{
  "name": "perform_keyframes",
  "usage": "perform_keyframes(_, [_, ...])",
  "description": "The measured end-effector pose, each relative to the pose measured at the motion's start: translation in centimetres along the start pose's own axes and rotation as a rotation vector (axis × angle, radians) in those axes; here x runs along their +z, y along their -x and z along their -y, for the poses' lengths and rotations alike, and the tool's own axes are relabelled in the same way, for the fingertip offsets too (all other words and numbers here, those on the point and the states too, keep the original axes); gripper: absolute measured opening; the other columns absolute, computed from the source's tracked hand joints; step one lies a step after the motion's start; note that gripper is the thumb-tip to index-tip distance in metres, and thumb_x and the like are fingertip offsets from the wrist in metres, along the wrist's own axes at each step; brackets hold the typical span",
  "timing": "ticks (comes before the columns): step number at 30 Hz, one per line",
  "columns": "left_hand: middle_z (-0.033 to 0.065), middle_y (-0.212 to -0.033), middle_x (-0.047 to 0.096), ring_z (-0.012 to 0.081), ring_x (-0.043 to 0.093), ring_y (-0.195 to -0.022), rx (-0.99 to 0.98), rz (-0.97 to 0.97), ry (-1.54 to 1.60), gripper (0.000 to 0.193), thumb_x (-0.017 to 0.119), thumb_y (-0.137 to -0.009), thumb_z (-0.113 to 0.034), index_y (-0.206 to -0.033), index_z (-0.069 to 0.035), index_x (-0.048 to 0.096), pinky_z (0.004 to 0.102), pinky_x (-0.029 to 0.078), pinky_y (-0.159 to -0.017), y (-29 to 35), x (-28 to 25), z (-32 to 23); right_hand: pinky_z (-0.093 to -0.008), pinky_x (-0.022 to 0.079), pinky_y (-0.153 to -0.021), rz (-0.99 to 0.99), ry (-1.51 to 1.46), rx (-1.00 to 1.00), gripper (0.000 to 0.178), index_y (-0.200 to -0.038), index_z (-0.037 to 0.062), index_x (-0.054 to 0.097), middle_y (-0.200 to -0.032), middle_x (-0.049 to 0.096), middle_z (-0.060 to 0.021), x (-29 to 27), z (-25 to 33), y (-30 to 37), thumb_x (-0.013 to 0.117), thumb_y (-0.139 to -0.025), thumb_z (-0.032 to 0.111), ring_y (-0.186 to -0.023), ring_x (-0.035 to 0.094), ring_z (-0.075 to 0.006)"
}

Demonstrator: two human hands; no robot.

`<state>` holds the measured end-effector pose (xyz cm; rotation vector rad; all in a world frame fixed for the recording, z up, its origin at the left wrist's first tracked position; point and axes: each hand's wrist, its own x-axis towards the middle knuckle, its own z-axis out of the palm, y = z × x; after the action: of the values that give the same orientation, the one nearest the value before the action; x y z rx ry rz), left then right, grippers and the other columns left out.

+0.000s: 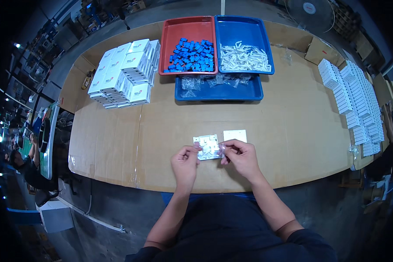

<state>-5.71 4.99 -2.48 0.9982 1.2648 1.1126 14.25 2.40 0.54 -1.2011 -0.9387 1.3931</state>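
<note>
Close in front of me, my left hand (186, 159) and my right hand (241, 156) both have their fingers closed at the edges of a small clear plastic bag (219, 151). The bag stretches between them, across a square white plastic housing (207, 142) with moulded parts on its face. What lies inside the bag is too small to make out. Just beyond my right hand, a flat white square plate (235, 135) rests on the cardboard-covered table, partly hidden by the fingers.
A red tray (166, 52) of blue pieces and a blue tray (244, 30) of white pieces sit above a lower blue tray (218, 97) with clear bags. White boxes (118, 74) are stacked at left; rows of white units (356, 107) line the right. Table (105, 148) edges curve.
</note>
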Motion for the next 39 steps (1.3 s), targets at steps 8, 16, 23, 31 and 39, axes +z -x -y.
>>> perform_keyframes(8, [0.0077, -0.121, 0.067, 0.0294, 0.061, -0.113, 0.800, 0.302, -0.763, 0.064, 0.092, -0.072, -0.033, -0.127, -0.010, 0.070, 0.0448, 0.041, -0.105, 1.0, 1.8, -5.3, -0.0233, 0.050, -0.059, 0.047, 0.107, 0.010, 0.018, -0.114, -0.0038, 0.075, -0.090, 0.075, -0.0048, -0.4, -0.2, 0.2, 0.064, -0.102, 0.002, -0.067, 0.062, -0.0068])
perform_keyframes(16, [0.0073, -0.117, 0.069, 0.0282, 0.063, -0.111, 0.696, 0.316, -0.719, 0.052, 0.090, -0.075, -0.025, -0.122, -0.009, 0.072, 0.0403, 0.047, -0.097, 0.7, 1.2, -4.0, -0.0221, 0.048, -0.061, 0.024, 0.248, -0.028, 0.009, -0.104, -0.0035, 0.072, -0.083, 0.073, -0.0024, -0.2, 0.3, 0.3, 0.070, -0.098, 0.003, -0.071, 0.060, -0.0026])
perform_keyframes(23, [0.0071, -0.111, 0.073, 0.0254, 0.068, -0.105, 0.704, 0.327, -0.651, 0.041, 0.086, -0.082, -0.029, -0.116, -0.008, 0.073, 0.0399, 0.046, -0.097, 0.1, 0.8, -2.6, -0.0237, 0.050, -0.063, 0.044, 0.310, 0.004, 0.012, -0.108, -0.0011, 0.071, -0.083, 0.074, -0.0046, -0.3, 0.6, 0.0, 0.070, -0.099, 0.006, -0.071, 0.064, -0.0070])
perform_keyframes(31, [0.0090, -0.114, 0.074, 0.0290, 0.067, -0.108, 0.647, 0.338, -0.605, 0.043, 0.087, -0.080, -0.024, -0.117, -0.007, 0.073, 0.0417, 0.048, -0.099, 0.1, 0.9, -2.9, -0.0403, 0.048, -0.106, 0.286, 0.597, -0.385, 0.025, -0.119, 0.0006, 0.071, -0.139, 0.063, -0.0166, -1.5, 1.0, -0.2, 0.058, -0.106, 0.018, -0.125, 0.061, -0.0309])
perform_keyframes(39, [0.0104, -0.104, 0.074, 0.0256, 0.070, -0.096, 0.577, 0.426, -0.516, 0.042, 0.087, -0.082, -0.017, -0.119, -0.004, 0.071, 0.0388, 0.054, -0.088, 0.5, 1.1, -2.1, -0.0418, 0.047, -0.110, 0.358, 0.144, -0.023, 0.041, -0.112, -0.0022, 0.075, -0.146, 0.060, -0.0149, -1.1, 0.8, -0.1, 0.048, -0.112, 0.028, -0.133, 0.057, -0.0304])
